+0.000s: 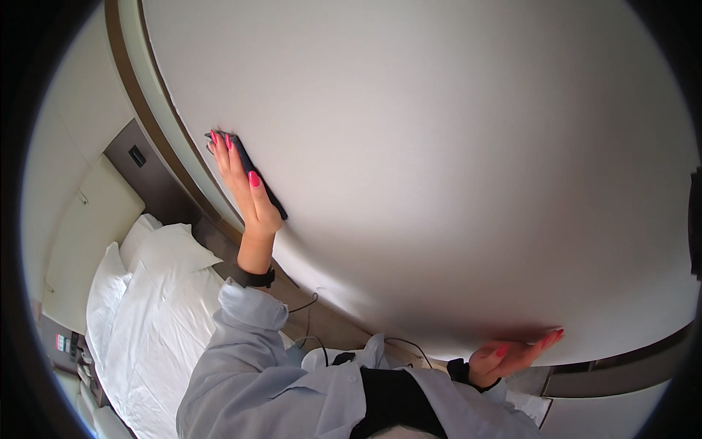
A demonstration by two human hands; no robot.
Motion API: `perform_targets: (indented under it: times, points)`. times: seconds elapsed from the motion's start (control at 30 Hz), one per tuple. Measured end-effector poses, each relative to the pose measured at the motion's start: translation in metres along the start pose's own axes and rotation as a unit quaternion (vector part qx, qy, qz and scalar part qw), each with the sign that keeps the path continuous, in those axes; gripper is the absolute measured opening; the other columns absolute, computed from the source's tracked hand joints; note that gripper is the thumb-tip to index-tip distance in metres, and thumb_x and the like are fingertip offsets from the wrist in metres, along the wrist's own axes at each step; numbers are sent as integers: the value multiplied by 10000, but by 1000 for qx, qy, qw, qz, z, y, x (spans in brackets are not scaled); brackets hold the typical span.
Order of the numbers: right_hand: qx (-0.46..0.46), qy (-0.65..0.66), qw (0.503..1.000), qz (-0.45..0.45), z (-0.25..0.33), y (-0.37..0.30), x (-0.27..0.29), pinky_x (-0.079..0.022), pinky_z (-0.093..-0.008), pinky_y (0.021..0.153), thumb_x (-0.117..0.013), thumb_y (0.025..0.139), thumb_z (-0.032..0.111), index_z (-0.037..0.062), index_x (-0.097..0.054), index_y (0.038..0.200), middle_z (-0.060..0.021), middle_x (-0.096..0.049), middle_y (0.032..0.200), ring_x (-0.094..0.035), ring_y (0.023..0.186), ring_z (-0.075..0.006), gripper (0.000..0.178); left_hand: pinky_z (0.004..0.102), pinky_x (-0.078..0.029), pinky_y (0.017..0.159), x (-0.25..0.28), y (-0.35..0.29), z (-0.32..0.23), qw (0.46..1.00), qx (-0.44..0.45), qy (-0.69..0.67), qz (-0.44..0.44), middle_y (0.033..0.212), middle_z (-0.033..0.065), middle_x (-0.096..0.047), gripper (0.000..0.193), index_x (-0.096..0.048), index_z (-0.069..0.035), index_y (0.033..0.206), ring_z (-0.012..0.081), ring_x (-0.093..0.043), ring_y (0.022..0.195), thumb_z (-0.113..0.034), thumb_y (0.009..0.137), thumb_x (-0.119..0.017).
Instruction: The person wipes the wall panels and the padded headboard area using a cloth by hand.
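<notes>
In front of me is a large, smooth white panel (409, 161). My left hand (241, 179), with pink nails, is at the panel's left side, its long fingers laid along a dark, narrow, flat thing (257, 174) held against the surface. Its kind does not show, as the hand covers much of it. Down at the lower right, my right hand (512, 356) rests at the panel with its fingers stretched out and nothing visible in them. Its palm is partly hidden.
A bed (157, 314) with white pillows (172, 249) stands at the left, beside a pale headboard (91, 219). Dark cables (311, 296) hang below my left forearm. A brown trim strip (139, 95) runs along the panel's left edge. A dark object (695, 223) shows at the far right rim.
</notes>
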State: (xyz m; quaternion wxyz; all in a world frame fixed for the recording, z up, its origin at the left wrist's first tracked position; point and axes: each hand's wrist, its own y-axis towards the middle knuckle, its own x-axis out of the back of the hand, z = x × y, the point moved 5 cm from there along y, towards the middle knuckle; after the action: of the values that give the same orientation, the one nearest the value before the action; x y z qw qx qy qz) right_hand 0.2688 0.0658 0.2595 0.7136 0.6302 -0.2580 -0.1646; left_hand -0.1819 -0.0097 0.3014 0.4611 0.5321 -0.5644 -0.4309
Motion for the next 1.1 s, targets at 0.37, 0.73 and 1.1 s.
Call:
perform_targets:
  times: [0.37,0.73,1.1]
  points:
    - [-19,-43,999,11,13,15,-3,-153,-574,1183,-384,978,239,-31,-316,1471,-224,-274,1567,-240,1452,-434,567,490,-75,1204,20,0,94,999,50,1,-11,1604,212,-198,580,-270,40,1509,397,-129,1493,-324,1057,-269]
    - [1,103,995,12,50,18,-23,-70,-606,1176,-471,926,291,18,-332,1474,-238,-277,1558,-197,1463,-441,627,566,-87,1173,-11,57,-75,997,72,-36,0,1570,304,-204,831,-292,62,1495,520,-146,1448,-549,942,-405]
    - [64,235,970,-2,120,68,-57,-22,-598,1179,-477,912,232,-26,-236,1501,-259,-165,1590,-101,1485,-444,686,526,-205,1163,-3,92,-232,961,-214,-83,152,1538,-55,-392,661,-465,-287,1455,167,-345,1423,-556,861,-575]
